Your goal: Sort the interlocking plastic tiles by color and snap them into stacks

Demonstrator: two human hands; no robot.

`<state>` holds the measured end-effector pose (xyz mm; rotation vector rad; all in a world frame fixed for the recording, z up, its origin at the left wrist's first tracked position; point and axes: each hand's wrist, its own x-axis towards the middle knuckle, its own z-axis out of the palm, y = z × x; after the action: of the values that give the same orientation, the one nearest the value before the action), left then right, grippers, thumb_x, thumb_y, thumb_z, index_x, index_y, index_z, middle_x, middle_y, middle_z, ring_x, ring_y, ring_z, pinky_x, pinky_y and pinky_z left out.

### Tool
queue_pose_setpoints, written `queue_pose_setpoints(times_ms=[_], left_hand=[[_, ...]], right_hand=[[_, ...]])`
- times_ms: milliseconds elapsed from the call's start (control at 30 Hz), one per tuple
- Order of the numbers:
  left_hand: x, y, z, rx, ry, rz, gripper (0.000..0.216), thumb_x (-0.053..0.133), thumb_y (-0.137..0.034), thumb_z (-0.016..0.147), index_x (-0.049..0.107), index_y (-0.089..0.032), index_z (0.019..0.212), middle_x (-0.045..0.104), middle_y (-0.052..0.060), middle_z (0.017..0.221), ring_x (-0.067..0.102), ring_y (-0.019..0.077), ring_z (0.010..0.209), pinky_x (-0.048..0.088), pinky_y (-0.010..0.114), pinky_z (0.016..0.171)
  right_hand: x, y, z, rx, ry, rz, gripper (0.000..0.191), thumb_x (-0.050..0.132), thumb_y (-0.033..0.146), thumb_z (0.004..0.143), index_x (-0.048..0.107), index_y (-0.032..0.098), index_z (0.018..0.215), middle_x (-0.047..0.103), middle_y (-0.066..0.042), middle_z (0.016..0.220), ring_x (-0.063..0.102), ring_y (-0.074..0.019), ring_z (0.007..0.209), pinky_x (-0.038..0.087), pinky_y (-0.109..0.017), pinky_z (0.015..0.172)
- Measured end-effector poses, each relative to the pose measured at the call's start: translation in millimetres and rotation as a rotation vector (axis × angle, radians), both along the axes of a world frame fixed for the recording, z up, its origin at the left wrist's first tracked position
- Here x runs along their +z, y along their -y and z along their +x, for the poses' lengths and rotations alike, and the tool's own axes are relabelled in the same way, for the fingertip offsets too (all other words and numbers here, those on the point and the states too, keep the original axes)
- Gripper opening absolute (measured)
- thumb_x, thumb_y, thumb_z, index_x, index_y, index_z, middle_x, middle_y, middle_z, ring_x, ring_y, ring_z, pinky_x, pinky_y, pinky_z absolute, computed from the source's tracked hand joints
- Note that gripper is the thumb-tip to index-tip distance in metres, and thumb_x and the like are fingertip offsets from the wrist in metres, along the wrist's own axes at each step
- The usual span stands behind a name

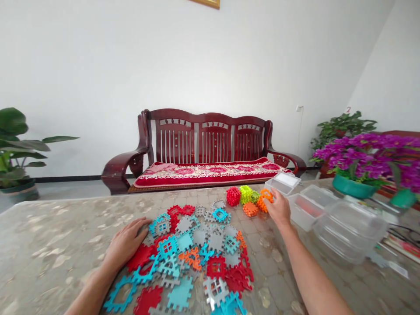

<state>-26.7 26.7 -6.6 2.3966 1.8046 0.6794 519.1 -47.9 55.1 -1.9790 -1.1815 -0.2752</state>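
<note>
A heap of flat interlocking plastic tiles (200, 253) in red, teal, grey and orange lies on the marbled table (49, 245). My left hand (126, 243) rests flat on the heap's left edge, fingers stretched out over red and teal tiles. My right hand (278, 208) reaches to the far right and its fingers close round an orange assembled cube (264, 200). Beside it stand a red cube (233, 196), a yellow-green cube (246, 194) and another orange cube (250, 209).
Clear plastic containers (348, 229) and a lidded box (282, 183) stand at the right. A pot of purple flowers (361, 162) is behind them. A dark wooden bench (203, 153) with a red cushion faces the table, and a leafy plant (13, 148) is at the left.
</note>
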Motion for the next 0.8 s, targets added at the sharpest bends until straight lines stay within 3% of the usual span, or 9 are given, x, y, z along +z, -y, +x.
queue_pose_setpoints(times_ms=[300,500,567,667,800], left_hand=[[-4.7,-3.6,-3.2,-0.012,0.017,0.006,0.046,0.04,-0.045,0.087,0.068,-0.029,0.119,0.066,0.002,0.13,0.06,0.0226,0.122,0.042,0.036,0.11],[2.4,3.7,2.4,0.012,0.017,-0.008,0.044,0.039,-0.042,0.088,0.068,-0.027,0.118,0.065,0.003,0.131,0.059,0.0233,0.123,0.042,0.038,0.109],[6.7,8.3,5.7,0.02,0.01,-0.018,0.042,0.041,-0.038,0.087,0.068,-0.027,0.119,0.065,0.003,0.132,0.057,0.0231,0.124,0.041,0.039,0.11],[12.2,13.2,9.8,0.034,0.005,-0.044,0.041,0.04,-0.034,0.089,0.067,-0.028,0.12,0.062,0.003,0.136,0.055,0.0219,0.127,0.039,0.038,0.111],[16.6,16.0,12.3,0.05,0.004,-0.071,0.04,0.041,-0.031,0.089,0.067,-0.03,0.12,0.06,0.002,0.138,0.055,0.0214,0.128,0.039,0.039,0.111]], right_hand=[[-0.8,1.1,8.0,-0.051,0.062,-0.132,0.058,0.058,0.034,0.078,0.054,0.016,0.133,0.07,-0.012,0.119,0.063,-0.0296,0.108,0.047,-0.04,0.095],[2.7,2.0,-6.3,-0.068,0.133,-0.052,0.048,0.056,0.037,0.08,0.062,0.019,0.124,0.069,-0.012,0.117,0.062,-0.0297,0.104,0.046,-0.041,0.093],[4.2,-1.6,-22.0,0.02,0.144,0.001,0.043,0.055,0.035,0.08,0.065,0.019,0.119,0.07,-0.012,0.115,0.061,-0.0292,0.104,0.045,-0.042,0.094],[4.9,-7.9,-61.2,0.295,0.128,0.024,0.035,0.055,0.033,0.08,0.069,0.019,0.109,0.071,-0.01,0.109,0.061,-0.0272,0.105,0.044,-0.04,0.097],[6.4,-6.3,-132.0,0.682,0.068,-0.105,0.026,0.055,0.029,0.083,0.071,0.023,0.103,0.073,-0.006,0.106,0.063,-0.0226,0.102,0.045,-0.036,0.095]])
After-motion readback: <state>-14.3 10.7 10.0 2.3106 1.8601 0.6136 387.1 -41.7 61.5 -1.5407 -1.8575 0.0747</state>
